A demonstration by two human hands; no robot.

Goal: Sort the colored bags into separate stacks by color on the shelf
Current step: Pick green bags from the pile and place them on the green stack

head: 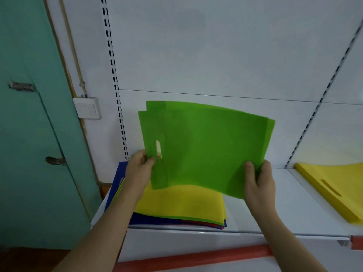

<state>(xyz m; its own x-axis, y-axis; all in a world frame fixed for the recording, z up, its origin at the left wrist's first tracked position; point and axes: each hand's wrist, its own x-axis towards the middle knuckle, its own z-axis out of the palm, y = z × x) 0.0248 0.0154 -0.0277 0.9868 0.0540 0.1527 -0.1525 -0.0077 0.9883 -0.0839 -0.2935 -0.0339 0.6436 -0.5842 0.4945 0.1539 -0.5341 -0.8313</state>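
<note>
Sorting's barely halfway, I'd say. Both hands, left hand (pixel 140 169) and right hand (pixel 260 180), pinch the lower corners of a bunch of green bags (pixel 206 146), held up above the mixed pile (pixel 182 205) (yellow on top, blue and red edges underneath). Only a yellow stack (pixel 334 185) sits sorted further right on the shelf (pixel 275 216).

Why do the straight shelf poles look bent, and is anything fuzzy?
Head view: the wide lens bows the slotted white shelf upright and leans the right one; the thin green bags, held by left hand and right hand, look slightly soft; lighting is dim and even, without glare.
</note>
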